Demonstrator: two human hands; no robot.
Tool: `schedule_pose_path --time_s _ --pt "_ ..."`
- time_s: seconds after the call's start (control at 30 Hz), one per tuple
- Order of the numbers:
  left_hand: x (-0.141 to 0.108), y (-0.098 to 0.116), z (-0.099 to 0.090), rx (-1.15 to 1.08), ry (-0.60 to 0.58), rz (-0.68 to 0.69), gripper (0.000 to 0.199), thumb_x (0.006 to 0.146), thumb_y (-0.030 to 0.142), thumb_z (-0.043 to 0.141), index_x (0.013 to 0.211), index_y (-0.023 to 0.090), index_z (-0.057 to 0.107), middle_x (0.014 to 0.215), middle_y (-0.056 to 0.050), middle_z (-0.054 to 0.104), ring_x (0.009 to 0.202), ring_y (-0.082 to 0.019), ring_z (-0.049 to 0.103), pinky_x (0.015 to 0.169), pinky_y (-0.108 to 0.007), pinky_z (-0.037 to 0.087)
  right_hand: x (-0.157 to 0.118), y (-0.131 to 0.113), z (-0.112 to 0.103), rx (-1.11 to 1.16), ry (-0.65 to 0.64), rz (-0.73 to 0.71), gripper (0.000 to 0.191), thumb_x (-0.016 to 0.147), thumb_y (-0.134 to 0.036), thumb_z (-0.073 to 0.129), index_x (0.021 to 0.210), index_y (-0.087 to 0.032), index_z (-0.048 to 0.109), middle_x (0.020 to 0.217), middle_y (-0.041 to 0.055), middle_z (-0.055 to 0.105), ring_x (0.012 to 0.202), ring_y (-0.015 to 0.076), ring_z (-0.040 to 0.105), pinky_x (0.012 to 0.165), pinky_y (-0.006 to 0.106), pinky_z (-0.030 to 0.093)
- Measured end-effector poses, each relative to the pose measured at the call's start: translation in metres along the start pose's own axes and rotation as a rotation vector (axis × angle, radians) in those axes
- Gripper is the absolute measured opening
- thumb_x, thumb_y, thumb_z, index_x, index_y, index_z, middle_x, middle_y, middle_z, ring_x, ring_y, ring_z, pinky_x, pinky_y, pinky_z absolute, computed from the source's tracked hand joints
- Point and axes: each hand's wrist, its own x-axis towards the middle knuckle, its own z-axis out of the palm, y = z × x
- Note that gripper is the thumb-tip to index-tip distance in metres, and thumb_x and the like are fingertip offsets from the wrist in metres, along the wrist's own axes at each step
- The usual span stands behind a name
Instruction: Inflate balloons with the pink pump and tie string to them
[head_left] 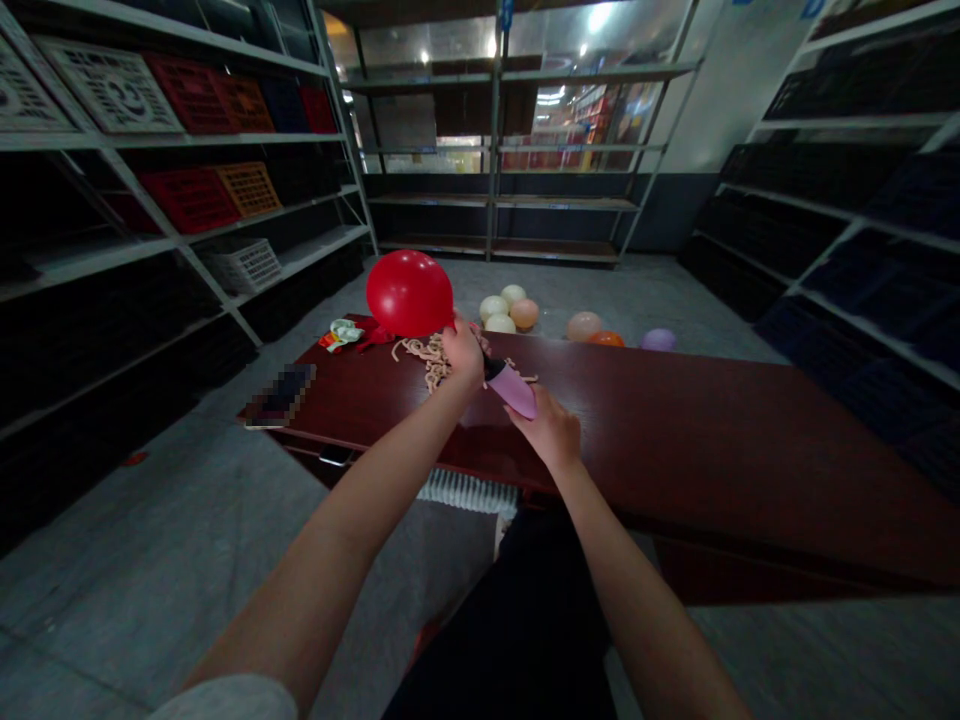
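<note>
A red balloon (410, 293), inflated and round, sits over the far edge of the dark red table, to the left of my hands. My left hand (463, 352) is closed around its neck, at the black tip of a pink hand pump (513, 390). The exact join of neck and tip is hidden by my fingers. My right hand (553, 428) is wrapped round the lower end of the pump, which slants toward me. Beneath and beside my left hand lies a pile of beige strings (431, 362). Limp red balloons (377, 336) lie left of the pile.
The table (675, 430) stretches right. A coloured packet (343, 334) and a blurred flat dark object (281, 395) lie at its left end. White balloons (493, 308), a purple balloon (658, 340) and several others show beyond the far edge. Shelves (292, 205) with crates stand around.
</note>
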Motion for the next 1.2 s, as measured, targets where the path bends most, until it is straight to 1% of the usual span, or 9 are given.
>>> schedule_pose_path --time_s 0.1,0.23,0.33,0.43,0.57,0.73,0.93,1.03,1.2 --pt "0.009 0.017 -0.02 0.024 0.04 0.039 0.049 0.102 0.056 0.044 0.066 0.024 0.034 0.049 0.006 0.03 0.035 -0.01 0.033 0.036 -0.025 0.027 -0.001 -0.002 0.0 -0.023 -0.009 -0.07 0.043 0.09 -0.051 0.066 0.117 -0.018 0.067 0.093 0.0085 0.077 0.077 0.0214 0.07 0.061 0.029 0.038" --pt "0.019 0.05 -0.043 0.024 0.145 0.088 0.043 0.103 0.052 0.044 0.071 0.024 0.034 0.056 0.005 0.031 0.041 -0.011 0.034 0.041 -0.027 0.03 -0.004 -0.003 0.001 -0.028 -0.024 -0.132 0.042 0.089 -0.051 0.066 0.116 -0.019 0.067 0.093 0.0079 0.076 0.076 0.0208 0.07 0.062 0.029 0.04" --pt "0.029 0.079 -0.055 0.031 0.15 0.104 0.04 0.105 0.048 0.04 0.074 0.024 0.035 0.06 0.005 0.031 0.045 -0.012 0.034 0.046 -0.027 0.029 -0.005 -0.003 0.0 -0.005 -0.026 -0.169 0.041 0.09 -0.05 0.065 0.117 -0.019 0.067 0.094 0.0083 0.076 0.077 0.0209 0.07 0.063 0.03 0.042" --pt "0.037 0.105 -0.056 0.039 0.154 0.125 0.041 0.106 0.051 0.035 0.076 0.024 0.035 0.061 0.005 0.031 0.048 -0.012 0.033 0.049 -0.028 0.028 -0.005 -0.003 0.0 0.02 -0.019 -0.208 0.042 0.09 -0.05 0.066 0.117 -0.018 0.066 0.095 0.0091 0.077 0.078 0.0211 0.071 0.064 0.03 0.044" --pt "0.032 0.12 -0.034 0.038 0.07 0.202 0.047 0.105 0.058 0.034 0.073 0.023 0.031 0.058 0.006 0.029 0.044 -0.009 0.03 0.046 -0.026 0.025 -0.004 -0.001 0.0 0.063 -0.005 -0.173 0.046 0.09 -0.052 0.066 0.119 -0.016 0.066 0.096 0.011 0.078 0.077 0.0218 0.072 0.064 0.029 0.046" --pt "0.019 0.112 0.006 -0.002 -0.038 0.278 0.05 0.104 0.058 0.037 0.07 0.023 0.03 0.056 0.006 0.025 0.039 -0.008 0.028 0.04 -0.024 0.02 -0.005 0.004 -0.003 0.107 0.003 -0.037 0.048 0.092 -0.056 0.061 0.118 -0.016 0.066 0.096 0.0106 0.078 0.076 0.0239 0.073 0.063 0.03 0.048" --pt "0.013 0.092 0.041 -0.024 -0.118 0.324 0.05 0.097 0.065 0.049 0.073 0.022 0.041 0.057 0.004 0.029 0.039 -0.008 0.036 0.039 -0.022 0.026 -0.003 0.009 -0.001 0.131 0.034 0.038 0.049 0.093 -0.057 0.056 0.118 -0.016 0.065 0.093 0.0115 0.078 0.073 0.0241 0.073 0.061 0.03 0.046" --pt "0.004 0.065 0.047 -0.006 -0.163 0.286 0.052 0.094 0.068 0.053 0.072 0.022 0.039 0.055 0.005 0.031 0.036 -0.007 0.035 0.037 -0.022 0.025 -0.001 0.009 0.0 0.142 0.026 0.07 0.049 0.093 -0.057 0.055 0.119 -0.016 0.064 0.092 0.0112 0.078 0.072 0.0239 0.073 0.059 0.03 0.044" --pt "-0.021 0.006 0.038 0.054 -0.203 0.169 0.051 0.095 0.062 0.056 0.068 0.023 0.038 0.05 0.006 0.032 0.034 -0.008 0.035 0.035 -0.023 0.025 -0.001 0.009 0.002 0.095 0.004 0.131 0.049 0.092 -0.056 0.057 0.119 -0.016 0.064 0.091 0.0104 0.078 0.07 0.0241 0.072 0.058 0.029 0.041"
